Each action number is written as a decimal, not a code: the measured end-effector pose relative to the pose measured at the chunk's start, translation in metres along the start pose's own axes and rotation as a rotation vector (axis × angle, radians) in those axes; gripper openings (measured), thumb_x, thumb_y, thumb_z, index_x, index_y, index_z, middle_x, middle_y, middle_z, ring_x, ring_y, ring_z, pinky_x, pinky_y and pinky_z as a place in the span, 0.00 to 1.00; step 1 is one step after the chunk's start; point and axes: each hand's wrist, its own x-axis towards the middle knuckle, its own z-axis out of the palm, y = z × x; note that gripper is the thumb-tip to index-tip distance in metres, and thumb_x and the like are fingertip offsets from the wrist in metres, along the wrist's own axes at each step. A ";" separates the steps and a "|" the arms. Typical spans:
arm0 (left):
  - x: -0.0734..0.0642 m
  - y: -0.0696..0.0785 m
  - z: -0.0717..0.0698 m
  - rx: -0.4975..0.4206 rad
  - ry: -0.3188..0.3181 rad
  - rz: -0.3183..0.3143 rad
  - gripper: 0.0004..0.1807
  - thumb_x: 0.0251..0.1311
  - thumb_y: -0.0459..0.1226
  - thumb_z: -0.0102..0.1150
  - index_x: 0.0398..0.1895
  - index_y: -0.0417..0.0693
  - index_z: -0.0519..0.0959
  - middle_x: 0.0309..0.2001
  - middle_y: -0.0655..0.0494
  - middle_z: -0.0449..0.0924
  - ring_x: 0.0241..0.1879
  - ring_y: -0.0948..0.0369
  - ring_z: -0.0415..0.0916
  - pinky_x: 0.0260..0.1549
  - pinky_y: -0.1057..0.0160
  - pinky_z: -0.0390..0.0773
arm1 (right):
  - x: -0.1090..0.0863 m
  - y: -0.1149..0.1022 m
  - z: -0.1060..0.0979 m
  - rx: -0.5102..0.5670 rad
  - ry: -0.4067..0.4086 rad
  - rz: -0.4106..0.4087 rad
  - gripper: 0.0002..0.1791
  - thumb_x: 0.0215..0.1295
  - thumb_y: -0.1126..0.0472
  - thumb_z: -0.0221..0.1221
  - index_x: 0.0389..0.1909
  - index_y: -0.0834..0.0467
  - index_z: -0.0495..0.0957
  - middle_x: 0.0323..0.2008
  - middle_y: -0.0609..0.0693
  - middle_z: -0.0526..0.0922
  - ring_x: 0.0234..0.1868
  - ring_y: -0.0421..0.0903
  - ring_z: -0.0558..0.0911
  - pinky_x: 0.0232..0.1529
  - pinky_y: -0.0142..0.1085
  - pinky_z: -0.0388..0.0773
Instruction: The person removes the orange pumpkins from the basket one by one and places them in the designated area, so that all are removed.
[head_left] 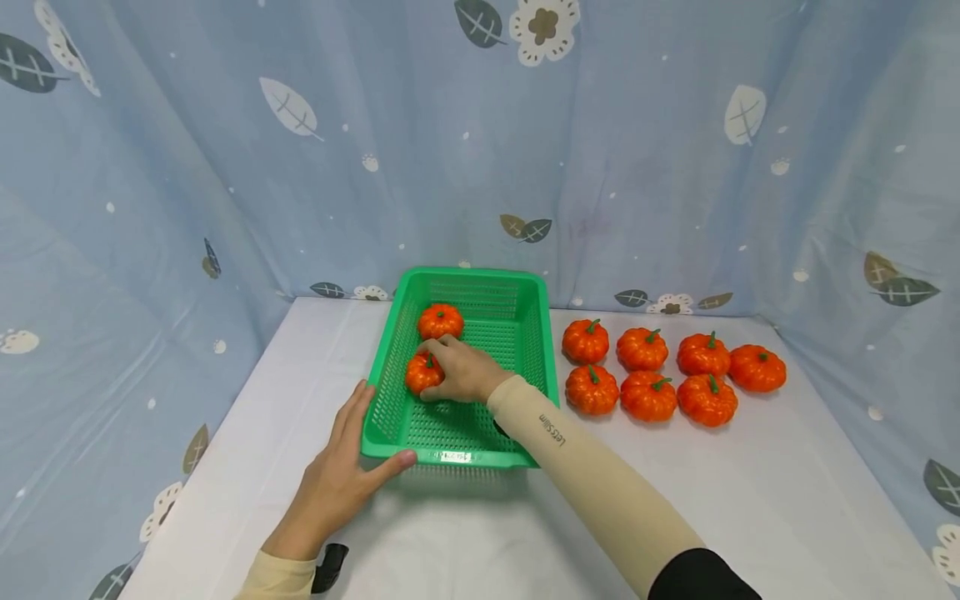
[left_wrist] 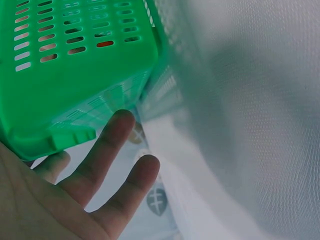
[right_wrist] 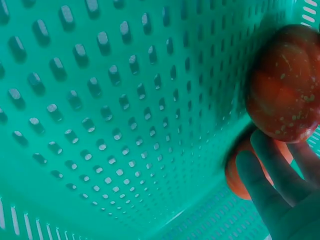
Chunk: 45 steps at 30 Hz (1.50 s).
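Note:
A green plastic basket (head_left: 551,367) with slotted walls stands on the white table. My right hand (head_left: 465,371) reaches into it and grips a small orange pumpkin (head_left: 422,375) near the left wall. In the right wrist view, the fingers lie along the held pumpkin (right_wrist: 287,85), and a second pumpkin (right_wrist: 237,175) sits behind them. From above, that second pumpkin (head_left: 441,321) shows at the basket's far left. My left hand (head_left: 337,471) is at the near left corner, thumb at the front rim. Its fingers (left_wrist: 102,155) are extended beside the basket in the left wrist view.
Several small orange pumpkins (head_left: 648,396) with green stems stand in two rows on the table (head_left: 675,500), right of the basket. A blue curtain (head_left: 420,150) printed with leaves and flowers hangs behind and along the sides.

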 end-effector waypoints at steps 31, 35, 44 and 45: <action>-0.001 -0.002 0.000 0.007 0.005 0.009 0.57 0.61 0.64 0.63 0.83 0.67 0.37 0.81 0.67 0.32 0.74 0.42 0.56 0.53 0.28 0.69 | -0.078 -0.023 -0.074 0.149 0.296 -0.167 0.38 0.59 0.39 0.71 0.69 0.41 0.70 0.65 0.42 0.71 0.53 0.38 0.78 0.49 0.37 0.79; 0.000 -0.001 0.001 0.011 0.006 0.019 0.57 0.61 0.63 0.63 0.83 0.65 0.37 0.82 0.65 0.33 0.74 0.40 0.56 0.53 0.28 0.69 | -0.099 -0.010 -0.085 0.197 0.392 -0.190 0.37 0.59 0.40 0.71 0.68 0.42 0.71 0.65 0.37 0.71 0.61 0.37 0.73 0.56 0.40 0.77; 0.000 -0.001 0.001 0.016 -0.002 -0.001 0.58 0.60 0.67 0.61 0.83 0.68 0.36 0.82 0.63 0.33 0.74 0.41 0.56 0.51 0.29 0.70 | -0.145 0.029 -0.097 0.234 0.507 -0.157 0.38 0.59 0.40 0.71 0.69 0.42 0.70 0.66 0.38 0.70 0.57 0.40 0.75 0.52 0.43 0.78; 0.000 -0.001 0.001 0.015 -0.003 -0.001 0.58 0.60 0.66 0.61 0.83 0.67 0.36 0.82 0.62 0.33 0.74 0.40 0.56 0.51 0.29 0.70 | -0.150 0.034 -0.097 0.232 0.517 -0.147 0.39 0.59 0.40 0.71 0.70 0.41 0.70 0.66 0.39 0.70 0.57 0.40 0.75 0.52 0.43 0.79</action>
